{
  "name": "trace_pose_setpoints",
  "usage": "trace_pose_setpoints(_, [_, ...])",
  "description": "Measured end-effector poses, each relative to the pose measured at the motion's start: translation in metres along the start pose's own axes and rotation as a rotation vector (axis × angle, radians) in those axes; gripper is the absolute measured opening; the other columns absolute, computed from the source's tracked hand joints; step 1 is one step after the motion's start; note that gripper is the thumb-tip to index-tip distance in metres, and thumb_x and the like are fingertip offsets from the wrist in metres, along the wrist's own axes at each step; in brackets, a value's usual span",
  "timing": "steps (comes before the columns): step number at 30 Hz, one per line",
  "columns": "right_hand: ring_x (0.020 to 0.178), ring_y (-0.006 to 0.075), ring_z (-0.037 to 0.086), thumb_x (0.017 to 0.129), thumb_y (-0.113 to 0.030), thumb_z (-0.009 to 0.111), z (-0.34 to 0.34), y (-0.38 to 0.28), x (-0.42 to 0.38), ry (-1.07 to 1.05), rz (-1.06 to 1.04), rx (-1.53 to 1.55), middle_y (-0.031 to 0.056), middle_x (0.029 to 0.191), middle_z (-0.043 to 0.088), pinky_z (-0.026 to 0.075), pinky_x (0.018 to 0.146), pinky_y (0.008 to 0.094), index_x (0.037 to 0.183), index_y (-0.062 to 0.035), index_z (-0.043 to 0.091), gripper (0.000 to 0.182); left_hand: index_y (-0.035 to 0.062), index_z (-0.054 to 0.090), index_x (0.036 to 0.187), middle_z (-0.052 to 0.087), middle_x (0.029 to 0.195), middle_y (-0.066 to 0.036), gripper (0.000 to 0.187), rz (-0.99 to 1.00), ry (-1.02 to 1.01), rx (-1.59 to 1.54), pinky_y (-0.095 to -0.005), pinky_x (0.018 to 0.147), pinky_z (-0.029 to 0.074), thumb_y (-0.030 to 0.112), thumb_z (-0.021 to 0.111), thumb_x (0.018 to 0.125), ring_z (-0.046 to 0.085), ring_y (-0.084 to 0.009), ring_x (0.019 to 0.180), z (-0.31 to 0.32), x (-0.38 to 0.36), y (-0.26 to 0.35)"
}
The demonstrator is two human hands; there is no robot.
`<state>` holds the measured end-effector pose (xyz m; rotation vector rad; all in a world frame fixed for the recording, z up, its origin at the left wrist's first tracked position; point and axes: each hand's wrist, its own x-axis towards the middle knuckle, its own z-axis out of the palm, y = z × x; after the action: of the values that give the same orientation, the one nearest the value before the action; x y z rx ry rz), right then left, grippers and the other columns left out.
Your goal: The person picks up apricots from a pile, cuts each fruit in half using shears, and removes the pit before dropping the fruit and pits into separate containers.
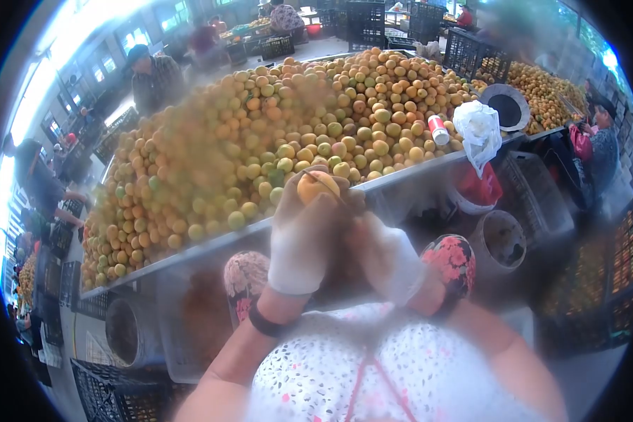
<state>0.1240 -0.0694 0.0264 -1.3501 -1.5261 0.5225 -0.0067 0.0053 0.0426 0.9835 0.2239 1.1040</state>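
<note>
- Since the round fruit (pixel 317 188) looks plump and ripe, it is likely light, with flesh that gives under the fingers; I judge it easy to bruise, so firm squeezing would probably mark it.
- Its skin seems thin and fairly smooth, perhaps a little slippery if juice gets onto it; cupping it from the sides and underneath should hold it better than pinching at one spot.
- It sits up among the fingers of the gloved left hand (pixel 299 232), which is clamped round it, leaving the upper face exposed; fruit and hand are in front of the tabletop's (pixel 183 257) near edge, with the heap of similar fruit (pixel 380 126) beyond.
- The gloved right hand (pixel 385 247) is close beside it, fingers curled inward; blur and shadow prevent me from telling whether they close on anything.
- In looks it is warm yellow-orange, rounded, with a paler shine on top and darker shading toward the fingers.
- A thin dark line (pixel 324 185) crosses its face; whether that is a blade, a seam or a cut, I cannot tell.
</note>
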Motion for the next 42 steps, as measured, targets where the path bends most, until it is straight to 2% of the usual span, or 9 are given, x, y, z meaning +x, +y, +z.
trace_pose_setpoints(9, [0.073, 0.0447, 0.063, 0.096, -0.017, 0.057, 0.006, 0.023, 0.007, 0.065, -0.089, -0.170, 0.0256, 0.076, 0.063, 0.048, 0.059, 0.0511, 0.112, 0.0008, 0.051, 0.024, 0.0031, 0.050, 0.130, 0.062, 0.115, -0.013, 0.053, -0.208, 0.096, -0.088, -0.0389, 0.095, 0.046, 0.047, 0.052, 0.100, 0.060, -0.0233, 0.109, -0.010, 0.015, -0.028])
trace_pose_setpoints(12, [0.072, 0.0443, 0.063, 0.095, -0.016, 0.057, 0.001, 0.018, 0.005, 0.064, -0.090, -0.226, 0.0253, 0.074, 0.062, 0.048, 0.058, 0.0513, 0.110, 0.0008, 0.051, 0.023, 0.0029, 0.050, 0.130, 0.063, 0.111, -0.012, 0.056, 0.208, 0.047, 1.064, -0.0368, 0.091, 0.046, 0.051, 0.045, 0.102, 0.059, -0.0197, 0.101, -0.012, 0.021, -0.028])
trace_pose_setpoints(15, [0.069, 0.0439, 0.063, 0.095, -0.016, 0.058, 0.003, 0.019, 0.002, 0.039, -0.067, -0.255, 0.0247, 0.072, 0.062, 0.048, 0.056, 0.0512, 0.108, 0.0007, 0.051, 0.022, 0.0041, 0.055, 0.114, 0.061, 0.107, -0.006, 0.020, 0.392, 0.158, 1.070, -0.0298, 0.077, 0.052, 0.019, 0.051, 0.102, 0.061, -0.0165, 0.088, -0.007, 0.023, -0.032])
trace_pose_setpoints(17, [0.067, 0.0436, 0.063, 0.095, -0.016, 0.059, 0.004, 0.018, 0.003, 0.038, -0.055, -0.274, 0.0243, 0.071, 0.062, 0.047, 0.055, 0.0511, 0.106, 0.0007, 0.051, 0.022, 0.0041, 0.055, 0.115, 0.062, 0.109, -0.007, 0.021, -0.090, 0.233, -0.073, -0.0267, 0.074, 0.051, 0.014, 0.058, 0.097, 0.061, -0.0133, 0.087, 0.001, 0.021, -0.025])
trace_pose_setpoints(21, [0.064, 0.0429, 0.062, 0.094, -0.016, 0.059, 0.000, 0.015, 0.001, 0.086, -0.076, -0.330, 0.0234, 0.067, 0.061, 0.047, 0.053, 0.0501, 0.101, 0.0001, 0.050, 0.020, 0.0039, 0.054, 0.116, 0.062, 0.105, -0.005, 0.023, -0.252, 0.239, 0.448, -0.0247, 0.072, 0.050, 0.014, 0.058, 0.096, 0.060, -0.0108, 0.087, 0.007, 0.016, -0.012])
trace_pose_setpoints(27, [0.064, 0.0424, 0.063, 0.094, -0.015, 0.060, -0.001, 0.016, -0.003, 0.061, -0.046, -0.374, 0.0231, 0.067, 0.061, 0.048, 0.052, 0.0494, 0.100, 0.0001, 0.050, 0.019, 0.0036, 0.056, 0.114, 0.061, 0.094, -0.002, 0.025, 0.119, -0.011, 0.651, -0.0245, 0.070, 0.050, 0.025, 0.052, 0.103, 0.058, -0.0090, 0.082, -0.014, 0.018, -0.031])
trace_pose_setpoints(29, [0.063, 0.0423, 0.063, 0.094, -0.015, 0.060, -0.001, 0.016, -0.003, 0.067, -0.041, -0.367, 0.0230, 0.067, 0.061, 0.048, 0.052, 0.0494, 0.100, 0.0002, 0.051, 0.019, 0.0037, 0.058, 0.113, 0.062, 0.098, -0.002, 0.028, -0.281, 0.123, 0.028, -0.0261, 0.073, 0.050, 0.029, 0.050, 0.104, 0.056, -0.0079, 0.085, -0.004, 0.017, -0.020])
trace_pose_setpoints(32, [0.063, 0.0419, 0.062, 0.094, -0.015, 0.061, -0.004, 0.016, -0.002, 0.103, -0.089, -0.349, 0.0226, 0.066, 0.060, 0.047, 0.052, 0.0490, 0.100, 0.0007, 0.052, 0.019, -0.0025, 0.051, 0.129, 0.062, 0.114, -0.013, 0.062, -0.320, -0.141, 0.115, -0.0340, 0.094, 0.045, 0.053, 0.046, 0.101, 0.058, -0.0198, 0.105, -0.029, 0.025, -0.030])
trace_pose_setpoints(42, [0.064, 0.0406, 0.063, 0.094, -0.014, 0.060, 0.005, 0.022, -0.001, 0.097, -0.081, -0.363, 0.0221, 0.067, 0.061, 0.048, 0.053, 0.0485, 0.103, -0.0014, 0.053, 0.017, -0.0020, 0.053, 0.124, 0.064, 0.106, -0.011, 0.062, 0.005, -0.079, 0.462, -0.0335, 0.093, 0.045, 0.054, 0.046, 0.100, 0.057, -0.0189, 0.104, -0.029, 0.014, -0.034])
